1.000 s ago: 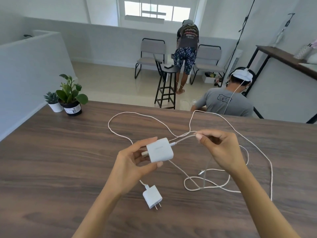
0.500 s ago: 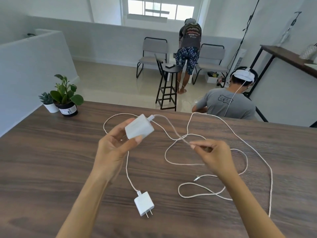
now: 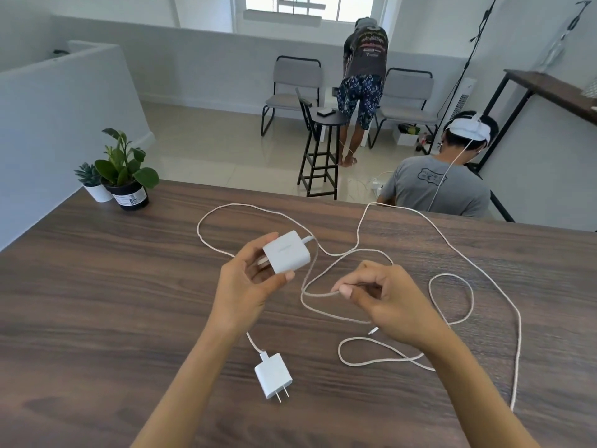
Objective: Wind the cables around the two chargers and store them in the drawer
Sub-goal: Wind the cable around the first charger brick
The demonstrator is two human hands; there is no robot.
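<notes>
My left hand [image 3: 245, 286] holds a white square charger [image 3: 287, 252] above the wooden table [image 3: 97, 302], its plug end toward my palm. Its white cable [image 3: 318, 294] leaves the charger's far corner, loops down and runs into my right hand [image 3: 384, 299], which pinches it between thumb and forefinger. A second, smaller white charger [image 3: 274, 379] lies on the table near me, prongs pointing toward me. Its cable [image 3: 223, 210] runs up under my left hand and loops far across the table. No drawer is in view.
Loose cable loops [image 3: 452, 305] sprawl over the table's right half. Two potted plants [image 3: 124, 176] stand at the far left corner. Beyond the far edge a person in a headset [image 3: 436, 185] sits, another stands by a black stool [image 3: 323, 150] and grey chairs.
My left hand carried the charger up and left, then back down toward the middle. My right hand slid along the cable and now pinches it lower, with a slack loop between the hands.
</notes>
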